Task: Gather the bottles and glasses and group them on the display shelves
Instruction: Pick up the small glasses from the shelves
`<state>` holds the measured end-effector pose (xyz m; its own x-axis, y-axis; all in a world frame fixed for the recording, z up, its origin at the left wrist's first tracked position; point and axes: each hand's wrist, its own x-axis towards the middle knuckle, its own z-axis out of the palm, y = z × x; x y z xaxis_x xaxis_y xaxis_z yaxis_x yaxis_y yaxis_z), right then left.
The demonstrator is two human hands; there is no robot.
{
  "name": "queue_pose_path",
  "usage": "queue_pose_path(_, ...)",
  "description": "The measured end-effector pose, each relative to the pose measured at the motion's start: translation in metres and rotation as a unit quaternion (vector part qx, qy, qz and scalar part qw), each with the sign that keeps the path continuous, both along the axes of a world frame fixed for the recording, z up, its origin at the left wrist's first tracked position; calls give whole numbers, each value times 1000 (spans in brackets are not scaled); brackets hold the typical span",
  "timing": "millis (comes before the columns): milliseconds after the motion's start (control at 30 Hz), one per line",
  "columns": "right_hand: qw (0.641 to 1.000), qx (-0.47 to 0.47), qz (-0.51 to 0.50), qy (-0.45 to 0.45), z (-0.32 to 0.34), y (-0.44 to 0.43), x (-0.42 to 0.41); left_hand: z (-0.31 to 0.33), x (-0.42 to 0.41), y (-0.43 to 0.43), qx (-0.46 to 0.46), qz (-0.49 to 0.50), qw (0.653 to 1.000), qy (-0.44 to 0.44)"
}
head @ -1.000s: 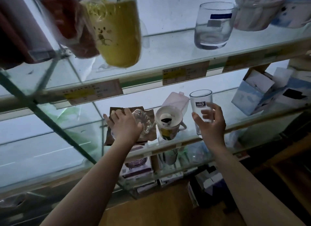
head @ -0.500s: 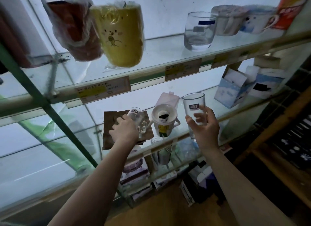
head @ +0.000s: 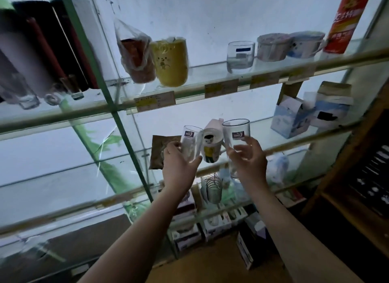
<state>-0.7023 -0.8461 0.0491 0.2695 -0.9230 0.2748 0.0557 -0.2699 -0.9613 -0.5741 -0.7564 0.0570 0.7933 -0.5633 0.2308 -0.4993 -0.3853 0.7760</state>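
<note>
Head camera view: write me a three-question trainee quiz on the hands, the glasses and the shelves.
1. True or false: the left hand grips the left glass and the right hand grips the right glass.
2. What is seen between the two glasses? A a cartoon mug; B a plate; C a kettle.
3. Fill in: the yellow cup stands on the ___ shelf.
Key: 1 true; 2 A; 3 upper.

Lifts the left glass [head: 190, 143] off the brown mat [head: 161, 151] and turns it upright, left hand [head: 179, 169] now gripping its lower half; raises the right glass [head: 236, 133] higher in the right hand [head: 246, 160]; brings both close beside the cartoon mug [head: 210, 151], one on each side.
</note>
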Motion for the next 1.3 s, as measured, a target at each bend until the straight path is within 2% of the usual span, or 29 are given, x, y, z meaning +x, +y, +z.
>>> queue_pose_path(100, 1000, 0, 21, -6, 3, 24, -17, 7, -24, 27, -73, 0, 988, 139)
queue_pose_path(167, 998, 21, 50, -20, 3, 40, -24, 10, -34, 46, -113, -1, 962, 249)
queue_pose_path(233, 994, 40, 92, -37, 3, 56, -29, 13, -45, 66, -132, -9, 938, 322)
queue_pose_path(300, 990, 49, 128, -46, 5, 74, -32, 15, -55, 87, -144, -9, 919, 368)
queue_pose_path(433, 975, 87, 198, -41, 12, 105, -23, 15, -62, 121, -217, 1, 888, 405)
queue_pose_path(567, 964, 76, 255, -14, 19, 130, -8, 13, -53, 153, -255, 32, 884, 391)
queue_pose_path(700, 957, 58, 284, 18, 24, 158, 15, 15, -41, 192, -227, 64, 903, 359)
queue_pose_path(800, 944, 62, 322, 25, 29, 189, 41, 18, -27, 227, -228, 96, 904, 348)
queue_pose_path(1067, 925, 58, 373, 45, 30, 310, 115, 19, 23, 358, -188, 151, 931, 273)
queue_pose_path(1300, 922, 42, 379, 64, 38, 443, 174, 17, 75, 490, -186, 181, 931, 258)
